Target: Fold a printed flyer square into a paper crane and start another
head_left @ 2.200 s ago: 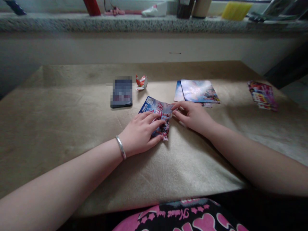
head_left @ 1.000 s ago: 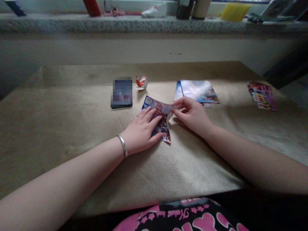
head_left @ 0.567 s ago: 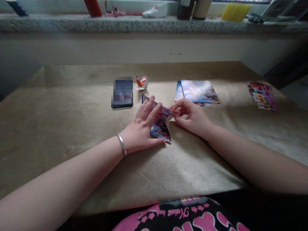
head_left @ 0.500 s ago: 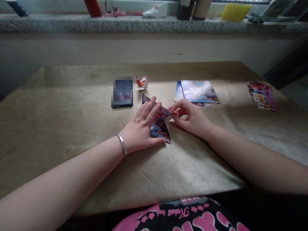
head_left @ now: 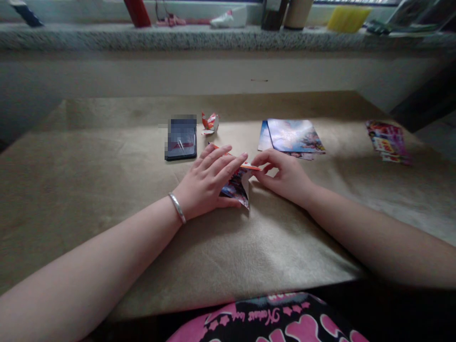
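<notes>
A sheet of printed paper (head_left: 235,185) in blue, red and orange, partly folded, lies on the table before me. My left hand (head_left: 210,175), with a silver bangle at the wrist, rests over it with fingers stretched out and thumb along its near edge. At the paper's right end, my right hand (head_left: 276,171) pinches a corner between thumb and fingers. An orange edge shows raised beside those fingertips. Much of the sheet is hidden under my left hand.
Beyond my hands lie a phone (head_left: 181,137), a folded red-and-white paper piece (head_left: 211,123) and several glossy picture sheets (head_left: 295,135). Pink-red printed papers (head_left: 388,142) lie far right. Bottles and small items stand on the stone windowsill (head_left: 213,38) behind the table (head_left: 107,190).
My left hand has slid slightly forward and now covers more of the paper. The paper's far edge has folded over, showing more orange. My right hand keeps its pinch, almost in place.
</notes>
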Demonstrator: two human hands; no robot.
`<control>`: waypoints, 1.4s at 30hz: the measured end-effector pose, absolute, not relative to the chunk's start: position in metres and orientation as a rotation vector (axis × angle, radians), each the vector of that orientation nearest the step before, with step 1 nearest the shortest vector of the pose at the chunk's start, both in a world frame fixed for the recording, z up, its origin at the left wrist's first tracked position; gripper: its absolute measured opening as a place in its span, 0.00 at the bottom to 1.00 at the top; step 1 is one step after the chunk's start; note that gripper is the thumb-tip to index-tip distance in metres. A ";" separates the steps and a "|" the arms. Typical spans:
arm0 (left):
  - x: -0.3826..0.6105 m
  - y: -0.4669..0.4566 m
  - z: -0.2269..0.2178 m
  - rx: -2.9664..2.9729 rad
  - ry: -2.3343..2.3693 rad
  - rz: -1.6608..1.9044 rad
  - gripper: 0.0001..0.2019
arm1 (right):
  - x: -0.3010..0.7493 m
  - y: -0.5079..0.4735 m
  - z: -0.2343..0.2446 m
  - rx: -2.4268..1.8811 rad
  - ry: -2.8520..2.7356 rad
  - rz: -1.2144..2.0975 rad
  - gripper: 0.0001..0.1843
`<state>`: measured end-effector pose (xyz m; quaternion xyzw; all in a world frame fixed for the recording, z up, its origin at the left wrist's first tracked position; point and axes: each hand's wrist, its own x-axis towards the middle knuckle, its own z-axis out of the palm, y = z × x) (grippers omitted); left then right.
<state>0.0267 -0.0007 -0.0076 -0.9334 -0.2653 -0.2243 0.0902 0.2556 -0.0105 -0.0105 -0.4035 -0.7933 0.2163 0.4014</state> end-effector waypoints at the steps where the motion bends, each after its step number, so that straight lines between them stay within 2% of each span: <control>1: 0.027 0.000 -0.006 -2.784 -0.764 -0.654 0.46 | 0.256 -0.011 -0.010 -1.000 -2.029 0.525 0.08; 7: 0.027 0.000 -0.004 -2.781 -0.766 -0.577 0.50 | 0.256 -0.014 -0.006 -0.900 -2.180 0.338 0.05; 15: 0.028 -0.007 0.004 -2.797 -0.798 -0.395 0.40 | 0.258 -0.011 -0.004 -0.819 -2.235 0.228 0.04; 24: 0.023 -0.001 0.005 -2.864 -0.712 -0.410 0.39 | 0.259 -0.013 -0.003 -0.878 -2.233 0.299 0.01; 28: 0.024 -0.002 0.005 -2.842 -0.733 -0.456 0.34 | 0.260 -0.012 -0.005 -0.873 -2.293 0.354 0.04; 35: 0.024 0.003 -0.003 -2.799 -0.830 -0.657 0.33 | 0.260 -0.008 -0.014 -0.918 -2.399 0.424 0.23; 38: 0.024 0.004 -0.005 -2.780 -0.880 -0.696 0.32 | 0.256 -0.008 -0.015 -0.944 -2.393 0.429 0.22; 42: 0.026 0.002 -0.004 -2.793 -0.927 -0.736 0.31 | 0.252 -0.008 -0.013 -0.968 -2.364 0.329 0.15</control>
